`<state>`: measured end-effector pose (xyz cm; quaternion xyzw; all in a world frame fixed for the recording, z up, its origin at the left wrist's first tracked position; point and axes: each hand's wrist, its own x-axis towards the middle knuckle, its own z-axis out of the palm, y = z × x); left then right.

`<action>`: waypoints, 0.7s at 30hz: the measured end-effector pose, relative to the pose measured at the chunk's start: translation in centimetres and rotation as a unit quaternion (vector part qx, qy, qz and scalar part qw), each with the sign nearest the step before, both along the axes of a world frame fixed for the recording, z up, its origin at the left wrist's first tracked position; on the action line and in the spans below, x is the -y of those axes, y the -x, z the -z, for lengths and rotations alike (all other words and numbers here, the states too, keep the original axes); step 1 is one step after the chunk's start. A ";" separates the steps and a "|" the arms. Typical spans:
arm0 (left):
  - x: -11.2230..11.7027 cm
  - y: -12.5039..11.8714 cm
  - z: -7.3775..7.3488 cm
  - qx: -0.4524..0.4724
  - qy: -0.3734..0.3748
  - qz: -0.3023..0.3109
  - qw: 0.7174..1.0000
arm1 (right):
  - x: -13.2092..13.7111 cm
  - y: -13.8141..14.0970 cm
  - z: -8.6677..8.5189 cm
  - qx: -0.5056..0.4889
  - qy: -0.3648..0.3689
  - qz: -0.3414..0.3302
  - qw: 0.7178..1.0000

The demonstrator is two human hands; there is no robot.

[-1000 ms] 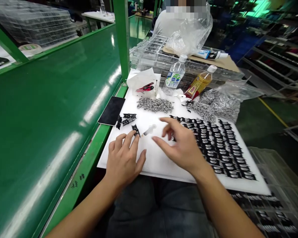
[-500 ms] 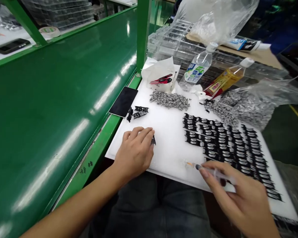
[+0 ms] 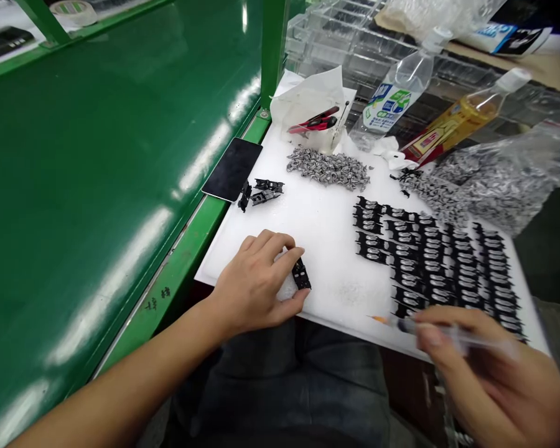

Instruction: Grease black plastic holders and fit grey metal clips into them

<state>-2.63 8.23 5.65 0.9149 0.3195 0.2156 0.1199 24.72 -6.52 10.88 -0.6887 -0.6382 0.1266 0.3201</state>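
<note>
Small black plastic bracket (image 3: 301, 274), probably light, stiff and best taken by its edges, on a white foam sheet (image 3: 326, 230) at near centre, beside the left hand (image 3: 256, 280), fingers (image 3: 287, 244) curved and touching it, grip unclear. Plastic syringe (image 3: 448, 336) at near right, pinched by the barrel in the closed, blurred fingers of the right hand (image 3: 490, 379).

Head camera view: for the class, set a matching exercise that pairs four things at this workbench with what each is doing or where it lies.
Column 1
1. left hand
2. right hand
3. smartphone
4. red-handled tool

Column 2
A. holds a syringe
B. lies at the left edge of the white board
C. pinches a black plastic part
D. sits in white paper

Pairs: 1-C, 2-A, 3-B, 4-D
</note>
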 end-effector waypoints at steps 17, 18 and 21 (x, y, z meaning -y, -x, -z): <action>0.4 -0.6 0.2 -0.009 -0.007 0.087 0.996 | -8.6 7.6 3.5 -0.685 -0.051 -0.127 0.716; 0.4 -0.6 0.2 -0.009 -0.013 0.089 0.996 | -8.7 7.6 3.7 -0.681 -0.054 -0.131 0.719; 0.3 -0.7 0.3 -0.005 -0.024 0.093 0.995 | -8.6 7.7 4.1 -0.664 -0.056 -0.124 0.735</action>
